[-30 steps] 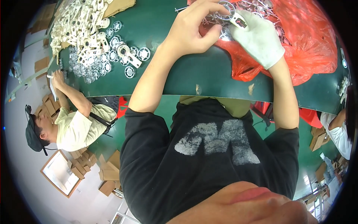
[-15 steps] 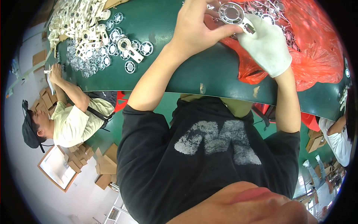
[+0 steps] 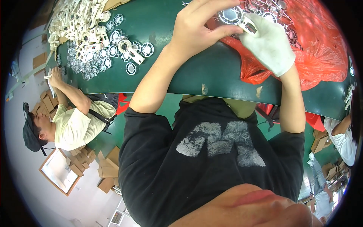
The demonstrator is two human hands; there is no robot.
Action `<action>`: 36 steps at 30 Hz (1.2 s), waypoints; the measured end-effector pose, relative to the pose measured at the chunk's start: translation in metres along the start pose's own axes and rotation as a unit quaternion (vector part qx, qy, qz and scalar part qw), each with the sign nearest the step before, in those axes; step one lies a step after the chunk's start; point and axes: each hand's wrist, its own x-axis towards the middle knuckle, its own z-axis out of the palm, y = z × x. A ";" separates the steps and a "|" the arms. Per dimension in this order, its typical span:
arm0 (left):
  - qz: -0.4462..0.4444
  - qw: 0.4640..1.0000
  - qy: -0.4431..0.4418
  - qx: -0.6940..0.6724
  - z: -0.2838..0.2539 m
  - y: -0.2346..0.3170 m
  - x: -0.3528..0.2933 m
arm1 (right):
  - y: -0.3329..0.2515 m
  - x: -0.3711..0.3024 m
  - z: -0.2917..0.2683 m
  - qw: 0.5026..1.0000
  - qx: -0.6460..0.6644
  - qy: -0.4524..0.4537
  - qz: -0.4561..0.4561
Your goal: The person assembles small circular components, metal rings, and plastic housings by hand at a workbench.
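Between both hands, at the top of the view, is a white plastic handle part (image 3: 248,26) whose round head carries a shiny spoked ring (image 3: 231,16). My bare left hand (image 3: 194,30) grips the round head, thumb at its lower edge and fingers reaching over the top. My right hand (image 3: 270,47), in a white glove, is closed around the handle end; its fingertips are mostly hidden behind the part. Just beyond the glove, more shiny spoked rings (image 3: 270,17) lie in an open red plastic bag (image 3: 317,60).
On the green table (image 3: 211,72), a heap of white handle parts (image 3: 75,19) lies far left, with many loose chrome rings (image 3: 90,62) beside it. One white part (image 3: 130,51) lies at the pile's edge. Co-workers sit left (image 3: 75,125) and right (image 3: 340,136). Cardboard boxes (image 3: 109,166) stand behind.
Both hands have shifted slightly left with the part, and its round head has tilted. My left fingers now stretch further across the top of the ring.
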 end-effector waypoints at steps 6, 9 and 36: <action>0.008 1.000 0.017 -0.021 0.005 0.001 -0.004 | 0.007 -0.001 -0.001 0.998 -0.047 0.009 -0.049; 0.006 0.997 0.044 -0.055 0.010 -0.003 -0.006 | 0.006 -0.001 0.000 0.999 0.012 -0.004 -0.035; 0.176 0.984 -0.038 -0.016 0.004 -0.015 0.001 | -0.007 -0.003 -0.008 0.980 0.108 -0.072 -0.152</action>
